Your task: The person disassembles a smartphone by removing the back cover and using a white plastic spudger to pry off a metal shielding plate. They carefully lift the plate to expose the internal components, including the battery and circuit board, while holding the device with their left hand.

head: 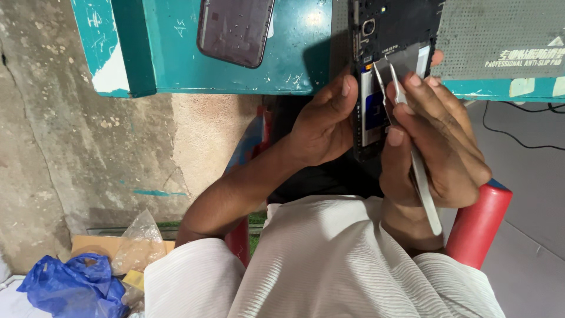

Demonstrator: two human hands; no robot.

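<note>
left hand [321,121]: wraps the left edge of the opened phone [388,53], thumb lying along its side, fingers hidden behind the body; clenched on the phone.
right hand [432,138]: fingers pinched around the tweezers [412,147], grasping them about midway along the tool; the fingertips also rest against the phone's right edge.
tweezers: slim, silver, tilted, with the two tips up against the phone's inner parts and the back end sticking out below the palm.
opened phone: back cover off, dark frame with the camera ring near the top, a grey metal shield and a blue and white part lower down; its upper end lies over the tabletop [294,59] edge and its lower end hangs in the air between the two hands.
tabletop: teal painted, scratched and chipped, running across the top of the view.
grey mat [500,29]: dotted anti-slip pad on the tabletop, just right of the phone.
second phone [235,29]: dark, lying flat on the tabletop, well apart to the left.
clothing: white ribbed garment [329,259] fills the lower middle.
red cylinder [479,224]: just beside the right wrist, lower right.
floor [59,147]: rough concrete at the left, with a blue plastic bag [73,285], a clear plastic bag [138,244] and a piece of cardboard [91,244] in the lower left corner.
cable [518,138]: black, trailing on the grey surface at the right.
</note>
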